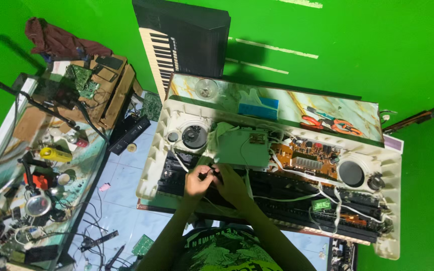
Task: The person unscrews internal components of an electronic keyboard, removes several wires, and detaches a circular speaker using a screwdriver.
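Both hands [216,179] pinching a small dark part over the opened cream keyboard casing [277,165], circuit boards exposed

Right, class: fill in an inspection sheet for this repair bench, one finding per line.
Surface: marble-patterned table under the work.
Job's things: opened keyboard casing, two speakers, orange circuit board exposed.
Clutter: blue box, clear dish.
Grippers: left hand and right hand meet on a small dark part; grip unclear.
Cables: white wires across the casing.
Surroundings: green walls, second keyboard, crowded side bench.
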